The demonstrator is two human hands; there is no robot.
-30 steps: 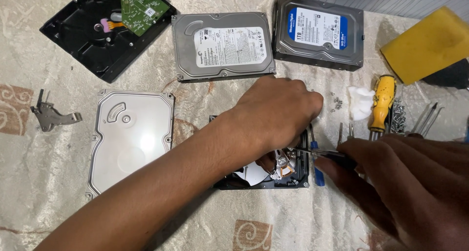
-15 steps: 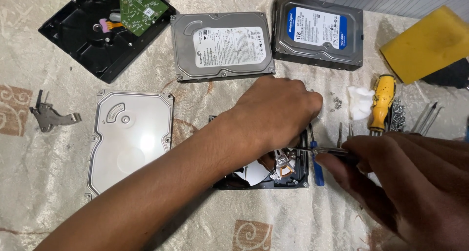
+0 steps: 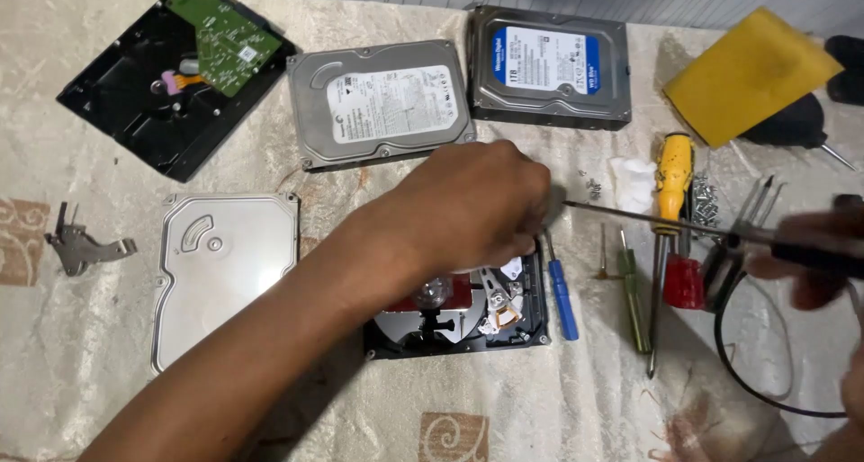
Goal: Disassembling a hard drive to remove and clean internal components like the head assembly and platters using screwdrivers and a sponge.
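Left hand (image 3: pixel 472 206) clamps the opened black hard drive (image 3: pixel 468 322); right hand (image 3: pixel 810 264), blurred, grips a thin long-shafted screwdriver (image 3: pixel 648 219) right of it — best seated squarely before turning.

The left hand (image 3: pixel 472 206) rested on the opened hard drive (image 3: pixel 468 313); the right hand (image 3: pixel 810 264) gripped a screwdriver (image 3: pixel 720 237).

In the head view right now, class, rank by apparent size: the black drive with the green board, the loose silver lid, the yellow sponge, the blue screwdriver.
1. Black drive
2. Silver lid, nearly equal, so unsure
3. Yellow sponge
4. Blue screwdriver
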